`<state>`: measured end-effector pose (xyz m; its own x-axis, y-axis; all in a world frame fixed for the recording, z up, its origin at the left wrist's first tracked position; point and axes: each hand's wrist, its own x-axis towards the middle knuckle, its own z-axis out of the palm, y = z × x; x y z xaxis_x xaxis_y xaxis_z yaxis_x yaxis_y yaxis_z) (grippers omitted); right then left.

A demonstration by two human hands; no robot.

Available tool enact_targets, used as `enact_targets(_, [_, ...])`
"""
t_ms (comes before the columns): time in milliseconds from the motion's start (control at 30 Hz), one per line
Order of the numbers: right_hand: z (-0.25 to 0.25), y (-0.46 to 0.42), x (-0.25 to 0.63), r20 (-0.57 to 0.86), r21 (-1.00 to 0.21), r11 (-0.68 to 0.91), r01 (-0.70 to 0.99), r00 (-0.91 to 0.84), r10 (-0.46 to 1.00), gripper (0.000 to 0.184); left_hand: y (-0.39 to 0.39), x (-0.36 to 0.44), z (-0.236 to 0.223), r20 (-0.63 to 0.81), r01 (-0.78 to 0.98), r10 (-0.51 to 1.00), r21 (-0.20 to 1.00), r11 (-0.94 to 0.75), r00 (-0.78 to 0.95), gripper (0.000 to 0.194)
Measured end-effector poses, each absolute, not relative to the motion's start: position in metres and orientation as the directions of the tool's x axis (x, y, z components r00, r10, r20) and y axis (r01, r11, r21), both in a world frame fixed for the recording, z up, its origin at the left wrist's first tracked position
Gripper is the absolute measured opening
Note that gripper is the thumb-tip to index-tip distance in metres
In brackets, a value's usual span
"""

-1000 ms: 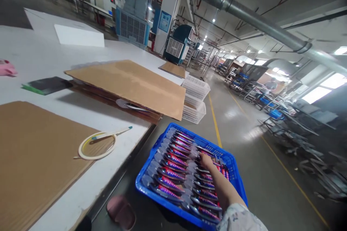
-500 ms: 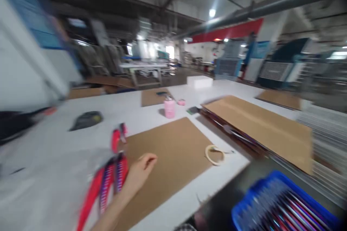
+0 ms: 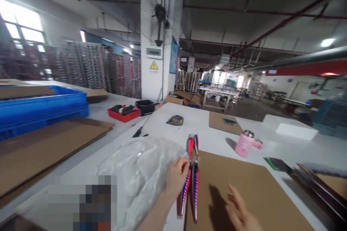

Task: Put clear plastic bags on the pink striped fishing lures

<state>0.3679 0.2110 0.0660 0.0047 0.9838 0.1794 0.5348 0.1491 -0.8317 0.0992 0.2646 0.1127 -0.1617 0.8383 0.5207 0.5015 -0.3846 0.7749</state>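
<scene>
Head view: the left hand is clenched around a bunch of red-and-blue striped lures, which now hang above the left edge of a cardboard sheet on the tabletop instead of over the blue tray. The right hand is released, fingers spread, just right of them, gripping nothing. Crumpled clear plastic lies just left; a pink mug stands farther off.

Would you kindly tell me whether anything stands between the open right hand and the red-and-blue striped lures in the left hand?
Nothing visible does; the right hand hangs over the brown cardboard sheet, apart from the red-and-blue striped lures in the left hand.
</scene>
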Motion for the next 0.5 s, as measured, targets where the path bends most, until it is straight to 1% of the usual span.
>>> enact_targets(33, [0.07, 0.229, 0.335, 0.161, -0.818, 0.154, 0.555, -0.036, 0.986, 0.07, 0.264, 0.098, 0.114, 0.535, 0.514, 0.828, 0.763, -0.391, -0.165, 0.015])
enact_targets(67, [0.072, 0.243, 0.305, 0.183, -0.809, 0.195, 0.554, -0.077, 0.98, 0.071, 0.263, 0.097, 0.116, 0.548, 0.526, 0.819, 0.753, -0.396, -0.17, 0.015])
enact_targets(133, [0.074, 0.262, 0.257, 0.233, -0.794, 0.281, 0.539, -0.158, 0.96, 0.066, 0.261, 0.094, 0.12, 0.569, 0.545, 0.802, 0.738, -0.399, -0.183, 0.017])
enact_targets(200, [0.072, 0.271, 0.232, 0.267, -0.788, 0.323, 0.524, -0.181, 0.946, 0.062, 0.259, 0.092, 0.123, 0.58, 0.559, 0.788, 0.731, -0.392, -0.206, 0.02])
enact_targets(333, [0.059, 0.282, 0.239, 0.288, -0.815, 0.334, 0.473, -0.169, 0.943, 0.055, 0.255, 0.083, 0.131, 0.579, 0.582, 0.766, 0.737, -0.344, -0.279, 0.02])
enact_targets(400, [0.051, 0.285, 0.251, 0.28, -0.839, 0.308, 0.448, -0.129, 0.951, 0.056, 0.255, 0.074, 0.135, 0.569, 0.602, 0.752, 0.742, -0.295, -0.333, 0.018])
enact_targets(467, [0.045, 0.288, 0.262, 0.25, -0.863, 0.247, 0.44, -0.051, 0.967, 0.062, 0.258, 0.06, 0.138, 0.54, 0.625, 0.72, 0.757, -0.19, -0.436, 0.018])
enact_targets(500, [0.043, 0.288, 0.267, 0.225, -0.89, 0.207, 0.407, -0.004, 0.974, 0.066, 0.26, 0.051, 0.139, 0.512, 0.627, 0.692, 0.771, -0.11, -0.509, 0.02])
